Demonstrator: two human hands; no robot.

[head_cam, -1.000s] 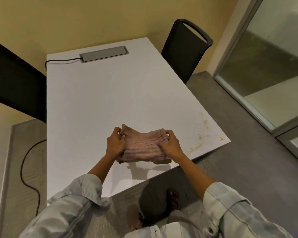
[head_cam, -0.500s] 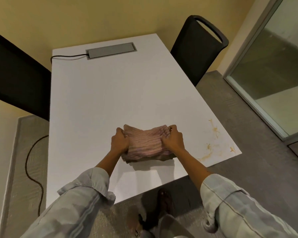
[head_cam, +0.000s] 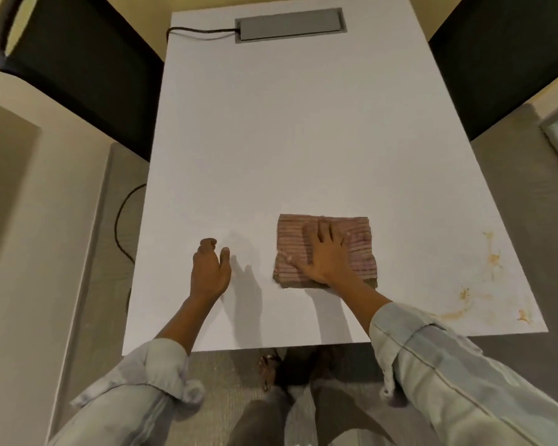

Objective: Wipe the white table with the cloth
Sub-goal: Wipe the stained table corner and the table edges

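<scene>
Half a second ago both hands gripped the cloth bunched between them above the near part of the table; now the cloth lies flat on the table, and the hands have parted. The right hand rests palm-down on the cloth with its fingers spread open, pointing away from the person, their tips short of the cloth's far edge. The thumb reaches toward the cloth's left edge. The left hand is off the cloth, well to its left, over bare table, with its fingers loosely curled and holding nothing; whether it touches the surface I cannot tell. The cloth is a folded, roughly square pad, pinkish brown with fine ribbed stripes, its near edge slightly ragged. It sits right of the table's middle, near the front edge. Yellowish-brown stains mark the table's near right corner, apart from the cloth.
</scene>
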